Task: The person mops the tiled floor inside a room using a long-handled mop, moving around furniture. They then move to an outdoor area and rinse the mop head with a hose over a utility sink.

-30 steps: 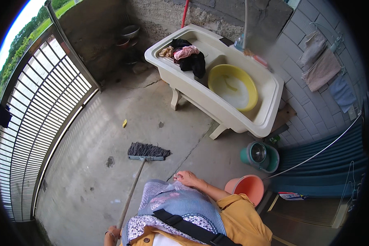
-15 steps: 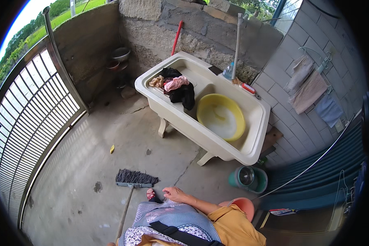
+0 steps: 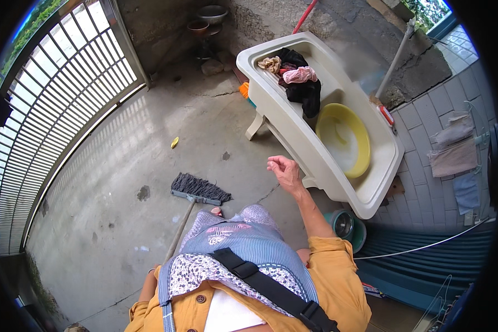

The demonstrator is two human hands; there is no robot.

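Note:
My right hand [image 3: 285,170] is raised in front of me with its fingers loosely curled and nothing in it. It hovers just short of the near edge of a white wash tub [image 3: 293,138]. My left hand [image 3: 151,272] is low at my side, mostly hidden by my clothes, and grips the wooden handle of a broom [image 3: 199,189]. The broom's dark bristle head rests on the concrete floor ahead of my foot. In the tub lie a yellow basin [image 3: 343,138] and a heap of pink, black and beige clothes [image 3: 296,80].
A white barred metal gate [image 3: 44,110] curves along the left. A teal bucket holding a metal bowl [image 3: 346,226] stands under the tub's near end. A yellow scrap [image 3: 175,142] lies on the floor. Cloths [image 3: 454,149] hang on the tiled wall at right.
My right hand has lifted from my waist up toward the tub's edge. The view has swung so the tub sits further right and closer. The broom stays on the floor.

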